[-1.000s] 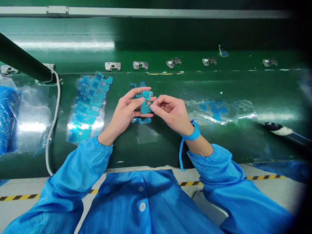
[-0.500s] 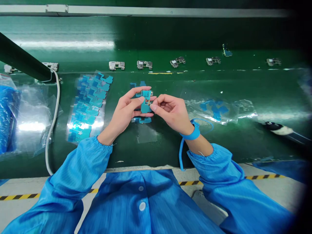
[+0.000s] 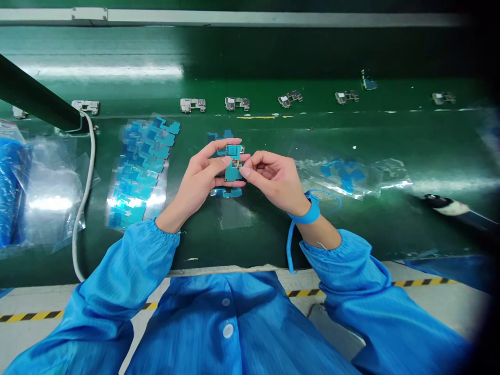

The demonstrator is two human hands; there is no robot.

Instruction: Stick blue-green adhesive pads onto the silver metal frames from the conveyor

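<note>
My left hand (image 3: 202,174) grips a small circuit board (image 3: 233,173) covered largely in blue film, its fingers spread along the board's ends and the thumb on its left edge. The thumb and forefinger of my right hand (image 3: 273,179) are pinched together at the board's right edge, beside a small gold-coloured part; their tips hide what exactly is between them. Under the hands lies a clear sheet (image 3: 236,214) with a few blue film pieces (image 3: 226,192). A blue coiled-cord wrist strap (image 3: 308,211) circles my right wrist.
Several circuit boards (image 3: 192,104) lie in a row on the green conveyor belt (image 3: 250,57) beyond. To the left are a sheet of blue film cutouts (image 3: 140,166), a white cable (image 3: 84,203) and plastic bags (image 3: 50,187). To the right, a clear bag (image 3: 390,174) and a black-and-white object (image 3: 445,204).
The row of circuit boards on the belt has shifted slightly to the right. Both my hands and the board they hold stay almost in the same place.
</note>
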